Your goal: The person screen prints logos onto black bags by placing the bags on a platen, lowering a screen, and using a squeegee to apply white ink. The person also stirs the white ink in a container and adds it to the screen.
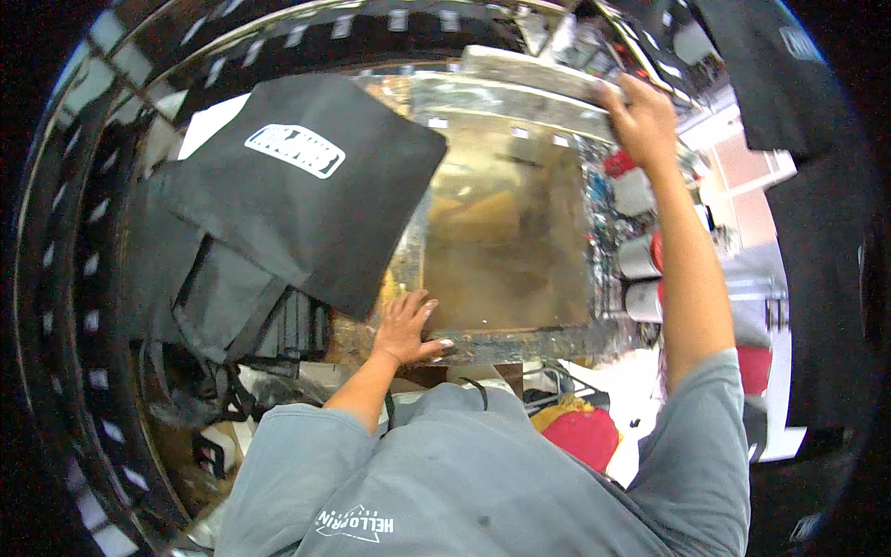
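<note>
My right hand [645,121] is closed around the right end of a worn, grey-white stained bar [529,76] at the far side of the worktable. Near me, my left hand [406,330] lies with fingers spread on the near left corner of a paint-stained surround [510,343]. Between the hands, that surround encloses a glossy amber-brown panel [501,241]. Left of the panel, a black fabric sheet or bag [343,195] with a white printed patch lies askew, its right edge overlapping the surround. Folded black fabric pieces [232,297] are beneath it.
Several cans [640,255], some white and red, stand along the right side. Black fabric pieces with white patches [93,269] line the left and far sides; more black fabric [821,260] hangs at right. A red and yellow item [580,432] is below the table's near edge.
</note>
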Action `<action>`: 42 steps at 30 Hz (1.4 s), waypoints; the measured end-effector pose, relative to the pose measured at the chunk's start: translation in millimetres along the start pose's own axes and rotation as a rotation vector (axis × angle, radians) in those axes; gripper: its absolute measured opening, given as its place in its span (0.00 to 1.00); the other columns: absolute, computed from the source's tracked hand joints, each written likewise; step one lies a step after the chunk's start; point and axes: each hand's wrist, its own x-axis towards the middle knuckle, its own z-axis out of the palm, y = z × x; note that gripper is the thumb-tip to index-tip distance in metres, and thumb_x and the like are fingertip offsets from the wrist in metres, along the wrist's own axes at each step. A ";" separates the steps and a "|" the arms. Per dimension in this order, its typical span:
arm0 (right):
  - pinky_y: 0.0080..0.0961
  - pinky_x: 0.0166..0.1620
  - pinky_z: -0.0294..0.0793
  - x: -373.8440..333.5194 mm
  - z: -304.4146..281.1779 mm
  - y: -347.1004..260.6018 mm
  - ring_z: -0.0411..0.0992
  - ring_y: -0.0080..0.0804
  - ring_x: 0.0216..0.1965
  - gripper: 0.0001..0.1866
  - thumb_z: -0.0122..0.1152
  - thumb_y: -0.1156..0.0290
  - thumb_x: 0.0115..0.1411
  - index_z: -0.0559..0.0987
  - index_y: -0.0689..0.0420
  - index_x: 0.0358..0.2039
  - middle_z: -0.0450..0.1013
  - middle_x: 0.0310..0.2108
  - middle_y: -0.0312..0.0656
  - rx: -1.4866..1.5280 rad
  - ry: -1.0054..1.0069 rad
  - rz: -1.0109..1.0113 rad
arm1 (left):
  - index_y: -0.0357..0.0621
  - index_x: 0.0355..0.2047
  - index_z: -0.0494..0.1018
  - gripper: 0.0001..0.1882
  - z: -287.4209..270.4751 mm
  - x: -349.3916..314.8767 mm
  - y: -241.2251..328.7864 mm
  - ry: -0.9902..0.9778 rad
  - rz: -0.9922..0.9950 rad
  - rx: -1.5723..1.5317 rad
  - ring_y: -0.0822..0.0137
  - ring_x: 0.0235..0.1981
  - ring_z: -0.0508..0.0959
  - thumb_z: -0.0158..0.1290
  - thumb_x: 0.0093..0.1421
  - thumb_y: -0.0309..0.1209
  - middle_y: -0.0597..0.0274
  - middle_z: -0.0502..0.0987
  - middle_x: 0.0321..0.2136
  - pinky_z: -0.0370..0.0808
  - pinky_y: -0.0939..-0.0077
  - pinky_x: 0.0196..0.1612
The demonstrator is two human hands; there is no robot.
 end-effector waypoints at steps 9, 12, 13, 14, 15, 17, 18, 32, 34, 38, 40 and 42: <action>0.46 0.44 0.66 -75.3 28.1 -12.8 0.76 0.45 0.38 0.31 0.62 0.34 0.57 0.82 0.54 0.32 0.77 0.30 0.44 0.057 0.205 -0.072 | 0.41 0.74 0.50 0.57 -75.1 110.8 108.2 0.263 -0.050 -1.489 0.46 0.66 0.66 0.55 0.60 0.70 0.40 0.65 0.66 0.67 0.53 0.67; 0.46 0.47 0.64 -135.2 47.1 -25.9 0.74 0.42 0.37 0.32 0.63 0.31 0.55 0.82 0.52 0.31 0.77 0.30 0.40 0.093 0.185 -0.046 | 0.39 0.75 0.28 0.70 -128.3 137.1 146.8 0.330 -0.205 -2.049 0.39 0.75 0.49 0.54 0.56 0.73 0.30 0.43 0.73 0.55 0.47 0.76; 0.45 0.48 0.64 -158.4 55.6 -29.4 0.72 0.42 0.37 0.33 0.62 0.30 0.55 0.82 0.52 0.33 0.76 0.32 0.40 0.106 0.126 -0.037 | 0.37 0.74 0.27 0.71 -143.0 137.8 165.0 0.407 -0.559 -2.286 0.38 0.76 0.42 0.54 0.55 0.74 0.31 0.30 0.74 0.50 0.43 0.77; 0.45 0.49 0.64 -180.6 62.3 -33.7 0.71 0.41 0.38 0.33 0.62 0.30 0.55 0.82 0.51 0.34 0.76 0.34 0.39 0.122 0.070 -0.026 | 0.40 0.75 0.27 0.71 -136.5 135.5 160.0 0.279 -0.580 -2.239 0.38 0.76 0.40 0.55 0.54 0.74 0.33 0.29 0.74 0.50 0.43 0.77; 0.45 0.52 0.63 -203.1 70.9 -39.6 0.71 0.41 0.41 0.34 0.61 0.30 0.56 0.82 0.52 0.38 0.76 0.38 0.41 0.163 0.024 -0.019 | 0.42 0.75 0.26 0.72 -119.2 130.5 154.0 0.266 -0.662 -2.177 0.38 0.76 0.40 0.57 0.53 0.73 0.34 0.30 0.75 0.50 0.42 0.77; 0.45 0.56 0.61 -246.2 90.8 -48.8 0.69 0.41 0.47 0.36 0.60 0.32 0.58 0.79 0.54 0.48 0.73 0.45 0.43 0.211 -0.095 -0.018 | 0.45 0.76 0.25 0.75 -80.0 121.6 135.2 0.171 -0.738 -2.094 0.39 0.77 0.40 0.64 0.50 0.70 0.37 0.32 0.75 0.51 0.43 0.77; 0.46 0.58 0.60 -261.2 90.4 -51.9 0.68 0.41 0.51 0.37 0.59 0.33 0.59 0.77 0.55 0.53 0.72 0.48 0.45 0.216 -0.174 -0.027 | 0.46 0.76 0.25 0.74 -68.4 126.9 132.1 0.175 -0.811 -2.058 0.40 0.77 0.41 0.65 0.50 0.69 0.37 0.33 0.75 0.51 0.44 0.76; 0.38 0.51 0.76 -466.7 48.8 18.1 0.78 0.49 0.46 0.17 0.69 0.60 0.62 0.83 0.56 0.47 0.79 0.44 0.50 0.623 -0.226 0.984 | 0.45 0.60 0.67 0.32 -11.7 153.9 97.3 0.314 -1.341 -1.943 0.49 0.58 0.69 0.65 0.59 0.44 0.49 0.67 0.59 0.72 0.47 0.63; 0.37 0.36 0.76 -492.7 48.7 35.7 0.77 0.46 0.30 0.14 0.66 0.61 0.65 0.82 0.61 0.35 0.78 0.27 0.48 0.508 -0.099 1.203 | 0.47 0.60 0.67 0.33 -13.7 155.2 98.7 0.300 -1.331 -1.927 0.49 0.58 0.69 0.65 0.59 0.44 0.49 0.67 0.59 0.72 0.47 0.63; 0.42 0.33 0.70 -565.2 62.7 98.3 0.74 0.47 0.25 0.21 0.59 0.57 0.69 0.80 0.63 0.28 0.72 0.21 0.51 0.106 0.086 1.450 | 0.48 0.61 0.66 0.34 -12.0 150.5 91.0 0.260 -1.317 -1.911 0.50 0.58 0.69 0.65 0.59 0.45 0.50 0.67 0.60 0.70 0.48 0.63; 0.43 0.40 0.74 -587.8 59.7 117.2 0.76 0.45 0.35 0.15 0.65 0.61 0.65 0.79 0.61 0.39 0.75 0.30 0.50 0.042 0.034 1.490 | 0.49 0.61 0.67 0.34 -12.5 153.6 91.8 0.248 -1.326 -1.905 0.51 0.58 0.69 0.65 0.58 0.45 0.50 0.67 0.60 0.70 0.48 0.63; 0.43 0.44 0.76 -598.8 61.2 126.8 0.76 0.45 0.41 0.18 0.68 0.63 0.62 0.77 0.60 0.47 0.76 0.36 0.50 -0.010 0.151 1.327 | 0.48 0.61 0.67 0.35 -12.4 153.6 88.7 0.218 -1.345 -1.922 0.52 0.57 0.70 0.66 0.58 0.47 0.52 0.68 0.58 0.70 0.50 0.62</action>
